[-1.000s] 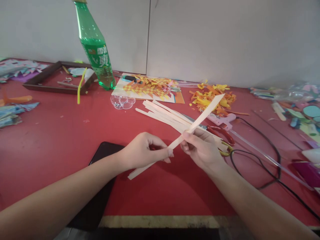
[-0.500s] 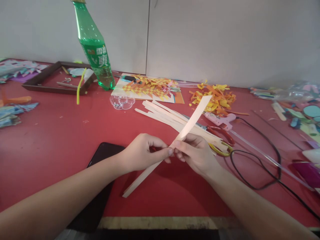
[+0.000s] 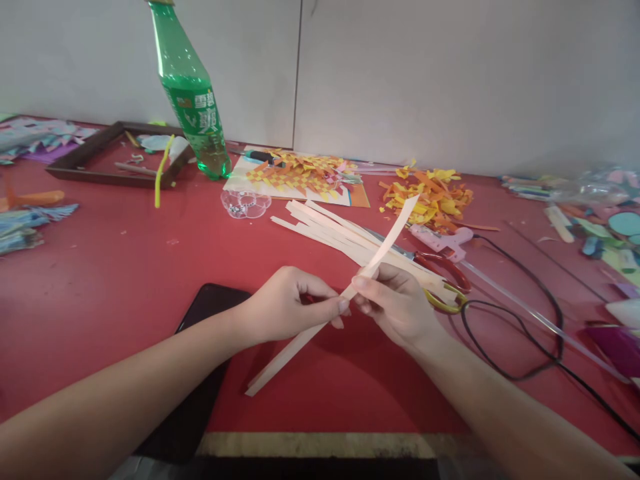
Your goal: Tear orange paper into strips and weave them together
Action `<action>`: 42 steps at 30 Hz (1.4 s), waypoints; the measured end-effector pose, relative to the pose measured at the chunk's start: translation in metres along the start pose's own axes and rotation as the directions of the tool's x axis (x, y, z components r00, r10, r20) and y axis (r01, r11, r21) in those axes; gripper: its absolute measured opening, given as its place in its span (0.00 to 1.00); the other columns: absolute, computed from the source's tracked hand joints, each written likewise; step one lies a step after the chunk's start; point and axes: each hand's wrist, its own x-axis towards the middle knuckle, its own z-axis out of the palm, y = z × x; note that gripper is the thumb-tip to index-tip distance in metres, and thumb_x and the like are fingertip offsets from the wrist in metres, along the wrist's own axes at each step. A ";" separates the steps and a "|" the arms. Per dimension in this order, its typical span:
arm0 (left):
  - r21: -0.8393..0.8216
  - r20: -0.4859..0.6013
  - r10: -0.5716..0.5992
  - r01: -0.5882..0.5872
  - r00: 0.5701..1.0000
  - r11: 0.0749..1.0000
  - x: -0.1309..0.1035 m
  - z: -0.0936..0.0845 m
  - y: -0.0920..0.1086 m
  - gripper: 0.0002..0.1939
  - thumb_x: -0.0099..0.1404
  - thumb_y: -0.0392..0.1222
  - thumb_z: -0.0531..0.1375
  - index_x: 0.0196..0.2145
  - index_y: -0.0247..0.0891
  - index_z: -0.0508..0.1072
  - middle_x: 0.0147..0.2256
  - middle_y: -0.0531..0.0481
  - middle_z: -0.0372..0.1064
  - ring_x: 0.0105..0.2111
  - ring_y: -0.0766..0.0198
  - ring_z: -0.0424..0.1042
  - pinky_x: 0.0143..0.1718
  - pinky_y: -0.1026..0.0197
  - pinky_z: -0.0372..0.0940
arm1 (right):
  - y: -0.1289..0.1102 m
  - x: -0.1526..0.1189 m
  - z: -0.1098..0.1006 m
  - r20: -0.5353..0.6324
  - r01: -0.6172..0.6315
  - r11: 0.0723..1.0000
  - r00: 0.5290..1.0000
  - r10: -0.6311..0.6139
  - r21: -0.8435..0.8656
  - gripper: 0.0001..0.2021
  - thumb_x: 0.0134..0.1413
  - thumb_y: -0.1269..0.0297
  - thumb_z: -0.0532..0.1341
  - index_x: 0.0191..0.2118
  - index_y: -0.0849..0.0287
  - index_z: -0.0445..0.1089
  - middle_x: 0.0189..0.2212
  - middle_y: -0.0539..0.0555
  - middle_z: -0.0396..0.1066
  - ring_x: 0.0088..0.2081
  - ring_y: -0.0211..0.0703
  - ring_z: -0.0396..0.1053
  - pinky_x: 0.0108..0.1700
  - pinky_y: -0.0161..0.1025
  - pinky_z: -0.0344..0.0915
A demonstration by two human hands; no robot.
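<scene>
A long cream paper strip (image 3: 393, 235) runs diagonally between my hands, its upper part curving up to the right and its lower end near the table's front. My left hand (image 3: 300, 308) pinches it around the middle between thumb and fingers. Just above that spot, my right hand (image 3: 395, 300) grips the same strip, thumb on top. The lower end looks doubled, as if folded lengthwise or in two layers. Behind my right hand lies a pile of similar cream paper strips (image 3: 325, 230), with scissors (image 3: 443, 267) with red and yellow handles partly under them.
A black phone (image 3: 200, 373) lies beneath my left forearm. A pink glue gun (image 3: 443, 241) with a looping black cord sits at right. Further back are a green bottle (image 3: 193, 113), a dark frame (image 3: 100, 175), a clear flower-shaped case (image 3: 245, 203) and orange-yellow paper scraps (image 3: 430, 197).
My right hand has slid slightly up the strip, away from my left hand. The strip's upper end has tilted and now shows narrower. My left hand stays nearly in place.
</scene>
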 end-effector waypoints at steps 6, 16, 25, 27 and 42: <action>-0.096 -0.019 -0.014 0.012 1.000 0.995 0.001 0.000 0.000 0.14 0.63 0.47 0.60 0.28 0.34 0.80 0.29 0.47 0.79 0.30 0.64 0.74 0.33 0.66 0.66 | -0.007 0.003 -0.001 -0.043 -0.012 0.998 0.999 0.015 0.060 0.15 0.41 0.57 0.72 0.19 0.59 0.68 0.15 0.46 0.64 0.17 0.30 0.58 0.17 0.31 0.54; -0.055 0.057 0.060 -0.057 0.997 0.997 0.001 0.000 -0.001 0.15 0.66 0.46 0.58 0.31 0.33 0.78 0.31 0.46 0.78 0.33 0.64 0.75 0.35 0.66 0.67 | -0.002 -0.002 0.000 0.132 0.006 1.000 0.991 -0.005 -0.005 0.13 0.47 0.58 0.70 0.22 0.60 0.70 0.16 0.46 0.66 0.17 0.30 0.59 0.19 0.30 0.55; 0.000 -0.016 0.033 -0.033 0.999 0.999 0.001 0.001 -0.001 0.18 0.66 0.48 0.57 0.28 0.33 0.79 0.28 0.47 0.78 0.28 0.64 0.73 0.31 0.65 0.64 | -0.001 -0.002 -0.001 0.141 0.000 0.999 0.990 0.005 -0.036 0.10 0.49 0.58 0.70 0.27 0.59 0.75 0.20 0.49 0.72 0.19 0.31 0.61 0.20 0.31 0.57; 0.008 -0.023 0.026 -0.025 0.999 1.000 0.001 0.001 -0.001 0.19 0.66 0.48 0.57 0.27 0.33 0.79 0.27 0.47 0.77 0.27 0.66 0.71 0.29 0.65 0.62 | -0.002 -0.002 0.000 0.120 -0.010 1.000 0.993 0.012 -0.014 0.10 0.48 0.59 0.70 0.26 0.59 0.75 0.21 0.50 0.72 0.18 0.30 0.60 0.19 0.31 0.57; 0.015 -0.035 0.003 -0.002 0.999 1.000 0.001 0.000 -0.002 0.18 0.64 0.48 0.58 0.26 0.33 0.79 0.24 0.48 0.75 0.22 0.69 0.65 0.25 0.67 0.56 | -0.001 -0.002 -0.001 0.129 0.002 1.000 0.992 -0.006 0.031 0.08 0.50 0.61 0.69 0.26 0.59 0.77 0.20 0.49 0.71 0.18 0.30 0.61 0.19 0.31 0.57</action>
